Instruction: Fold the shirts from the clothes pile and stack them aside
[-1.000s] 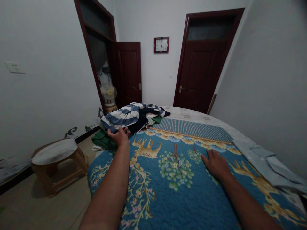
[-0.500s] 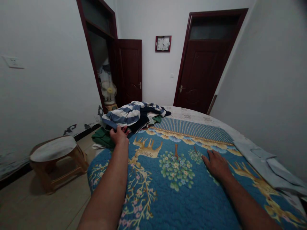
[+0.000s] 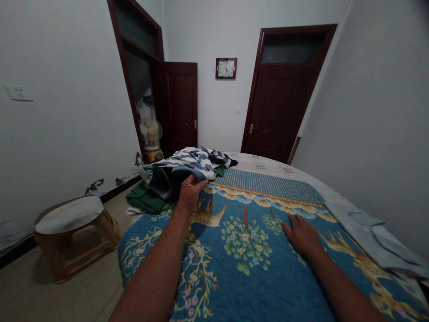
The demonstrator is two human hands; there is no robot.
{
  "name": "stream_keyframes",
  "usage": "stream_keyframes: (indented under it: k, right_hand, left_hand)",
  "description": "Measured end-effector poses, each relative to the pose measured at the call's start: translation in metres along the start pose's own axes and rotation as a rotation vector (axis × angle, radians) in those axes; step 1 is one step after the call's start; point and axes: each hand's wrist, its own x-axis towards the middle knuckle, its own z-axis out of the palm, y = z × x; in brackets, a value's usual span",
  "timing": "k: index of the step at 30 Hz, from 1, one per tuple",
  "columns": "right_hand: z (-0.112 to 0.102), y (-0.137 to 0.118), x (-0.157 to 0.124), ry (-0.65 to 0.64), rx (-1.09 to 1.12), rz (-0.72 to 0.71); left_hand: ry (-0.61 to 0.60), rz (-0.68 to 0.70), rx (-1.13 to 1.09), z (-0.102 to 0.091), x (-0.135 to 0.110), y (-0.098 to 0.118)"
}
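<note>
At the far left of the bed lies a heap of clothes, with a blue-and-white striped garment (image 3: 192, 157) on top. My left hand (image 3: 190, 193) is closed on the striped garment's near edge, lifting it a little off the heap. Dark navy clothing (image 3: 160, 179) shows beneath it, and a green garment (image 3: 145, 197) hangs at the bed's left edge. My right hand (image 3: 301, 233) rests on the blue quilted bedspread (image 3: 275, 281), fingers stretched out and holding nothing. What kind of garment the striped one is, I cannot tell.
A folded light grey garment (image 3: 372, 237) lies along the bed's right side. On the floor to the left stands a brown stool (image 3: 77, 219) with a pale top. A fan (image 3: 152, 132) stands in the open doorway, and a closed door (image 3: 281, 107) is at the back.
My left hand has moved right, pulling the striped garment's edge along and uncovering darker clothes at the heap's left. My right hand stays on the bedspread. The view has tipped up slightly.
</note>
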Motion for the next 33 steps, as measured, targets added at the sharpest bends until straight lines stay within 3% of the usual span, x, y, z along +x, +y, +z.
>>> stream_keyframes:
  k: [7, 10, 14, 17, 21, 25, 30, 33]
  right_hand:
    - [0.005, 0.003, 0.000, 0.068, 0.013, -0.035]
    - [0.005, 0.006, 0.000, 0.125, 0.056, -0.063]
    - [-0.005, -0.009, -0.003, 0.309, 0.264, -0.205]
    - [-0.024, -0.051, -0.009, 0.360, 0.488, -0.352]
    - [-0.053, -0.141, -0.011, 0.226, 0.764, -0.528]
    - [-0.082, -0.221, 0.013, 0.213, 0.998, -0.547]
    - [-0.114, -0.269, 0.050, 0.088, 1.126, -0.671]
    - [-0.124, -0.282, 0.064, -0.079, 1.259, -0.556]
  left_hand:
    - [-0.423, 0.066, 0.353, 0.030, -0.026, -0.019]
    - [-0.499, 0.157, 0.475, 0.035, -0.032, -0.026]
    - [-0.501, 0.216, 0.549, 0.036, -0.035, -0.028]
    - [-0.493, 0.200, 0.558, 0.036, -0.036, -0.025]
    - [-0.488, 0.213, 0.559, 0.037, -0.037, -0.020]
    - [-0.511, 0.188, 0.520, 0.034, -0.037, -0.011]
    - [-0.524, 0.181, 0.503, 0.014, -0.032, 0.011]
    - [-0.433, 0.229, 0.484, -0.015, -0.021, 0.017]
